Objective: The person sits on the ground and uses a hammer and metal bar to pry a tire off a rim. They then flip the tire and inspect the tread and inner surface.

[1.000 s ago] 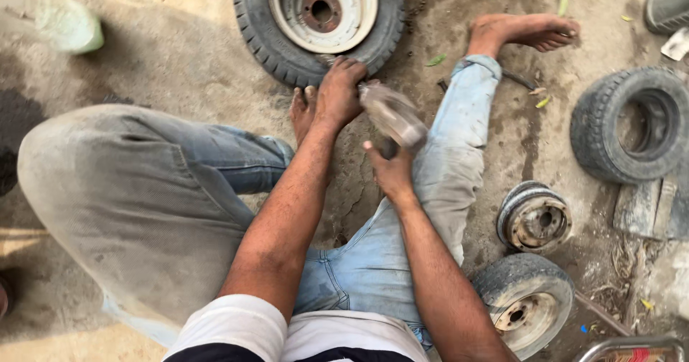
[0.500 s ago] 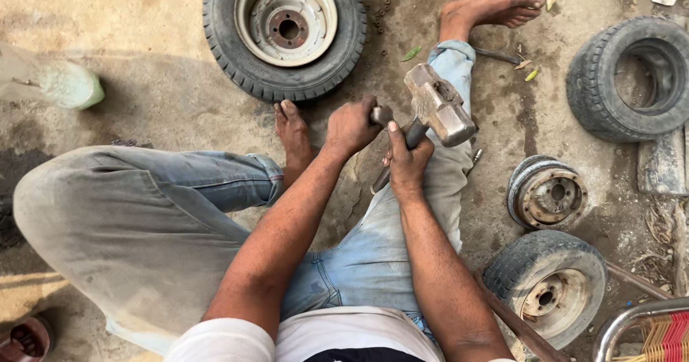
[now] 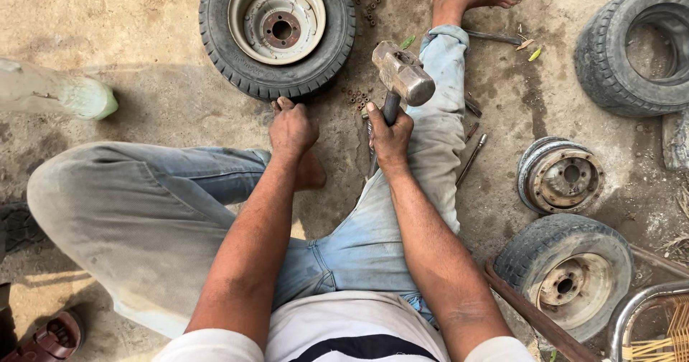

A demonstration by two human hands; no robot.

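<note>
Seated on dirt floor (image 3: 129, 46), legs spread, jeans dusty. Right hand (image 3: 390, 134) closed around handle of sledgehammer (image 3: 402, 73), head raised just above right thigh, tilted toward the wheel. Left hand (image 3: 293, 128) curled into loose fist, holding nothing visible, knuckles just beside tyre of wheel with pale rim (image 3: 277, 28) lying flat ahead. Small nuts (image 3: 357, 98) scattered on ground between wheel and hammer. Metal rods (image 3: 471, 157) beside right leg. Bare rim (image 3: 561, 177), smaller wheel (image 3: 564, 274) and empty tyre (image 3: 635, 46) to the right, well apart.
</note>
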